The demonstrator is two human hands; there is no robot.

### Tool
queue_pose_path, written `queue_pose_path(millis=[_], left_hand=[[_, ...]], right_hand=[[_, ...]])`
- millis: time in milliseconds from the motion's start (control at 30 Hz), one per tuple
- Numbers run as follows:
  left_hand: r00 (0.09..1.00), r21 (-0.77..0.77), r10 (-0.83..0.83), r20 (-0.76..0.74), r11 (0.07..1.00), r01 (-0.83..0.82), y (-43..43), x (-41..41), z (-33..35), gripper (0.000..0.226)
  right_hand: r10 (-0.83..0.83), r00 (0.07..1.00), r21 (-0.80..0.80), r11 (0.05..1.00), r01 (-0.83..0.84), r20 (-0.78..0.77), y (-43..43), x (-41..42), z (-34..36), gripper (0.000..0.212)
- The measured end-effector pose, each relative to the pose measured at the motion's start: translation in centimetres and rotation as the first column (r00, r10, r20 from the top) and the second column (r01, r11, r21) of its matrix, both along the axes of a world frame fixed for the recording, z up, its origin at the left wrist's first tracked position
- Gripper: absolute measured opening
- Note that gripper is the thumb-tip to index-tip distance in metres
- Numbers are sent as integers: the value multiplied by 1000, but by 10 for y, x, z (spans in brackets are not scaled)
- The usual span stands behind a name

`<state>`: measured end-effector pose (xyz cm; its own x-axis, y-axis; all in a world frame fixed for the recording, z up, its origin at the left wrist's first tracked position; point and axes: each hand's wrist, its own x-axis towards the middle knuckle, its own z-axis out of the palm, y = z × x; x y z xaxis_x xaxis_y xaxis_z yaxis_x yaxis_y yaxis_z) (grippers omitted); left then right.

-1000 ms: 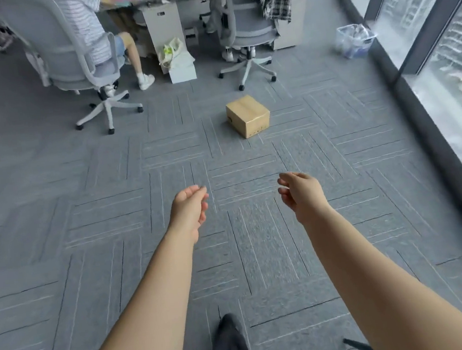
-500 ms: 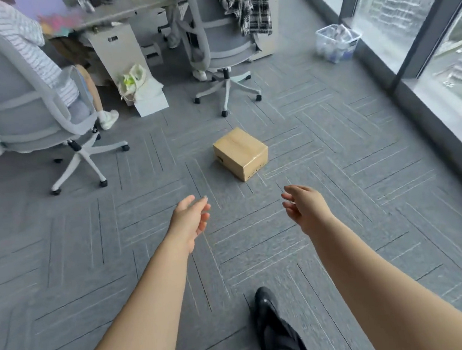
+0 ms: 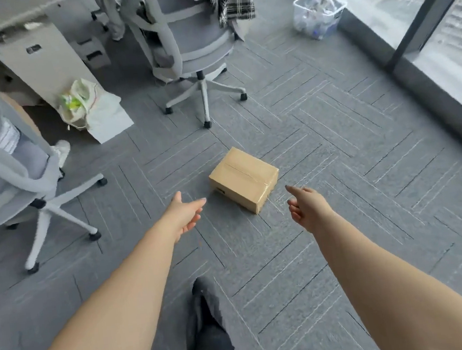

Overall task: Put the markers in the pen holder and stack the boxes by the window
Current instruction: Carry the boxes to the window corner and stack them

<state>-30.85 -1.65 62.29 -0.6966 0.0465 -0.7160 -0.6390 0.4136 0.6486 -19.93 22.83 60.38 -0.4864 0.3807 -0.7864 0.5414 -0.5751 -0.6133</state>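
Box [image 3: 244, 178] lies between and just beyond both open hands, untouched

Both bare forearms reach forward and down, well apart. The left hand [image 3: 186, 214] is open, fingers extended with the thumb raised. The right hand [image 3: 307, 206] is also open, index finger forward, the other fingers loosely curled, holding nothing.

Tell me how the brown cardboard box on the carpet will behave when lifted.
The taped brown cardboard box will probably stay stiff: its faces look flat and its seam is taped shut. Low and wide, it seems unlikely to tip or roll. Its smooth tape may be slippery, so gripping opposite sides with the left hand and right hand seems wise.
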Motion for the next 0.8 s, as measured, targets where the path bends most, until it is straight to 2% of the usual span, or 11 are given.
queue_pose_path(millis=[233, 367, 633, 800], left_hand=[[969, -113, -241, 63, 963, 246, 26, -181, -49, 94], [943, -170, -323, 82, 927, 333, 55, -262, -84, 96], [898, -262, -411, 159, 859, 440, 112, -397, -198, 99], [803, -317, -559, 208, 738, 596, 136, -467, -306, 98]], right_hand=[[-201, 962, 33, 980, 199, 184, -3, -112, -62, 82], [-296, 930, 61, 955, 290, 220, 10, -162, -97, 88], [-323, 872, 102, 946, 307, 368, 47, -269, -224, 91], [-325, 836, 164, 945, 281, 441, 65, -319, -323, 100]])
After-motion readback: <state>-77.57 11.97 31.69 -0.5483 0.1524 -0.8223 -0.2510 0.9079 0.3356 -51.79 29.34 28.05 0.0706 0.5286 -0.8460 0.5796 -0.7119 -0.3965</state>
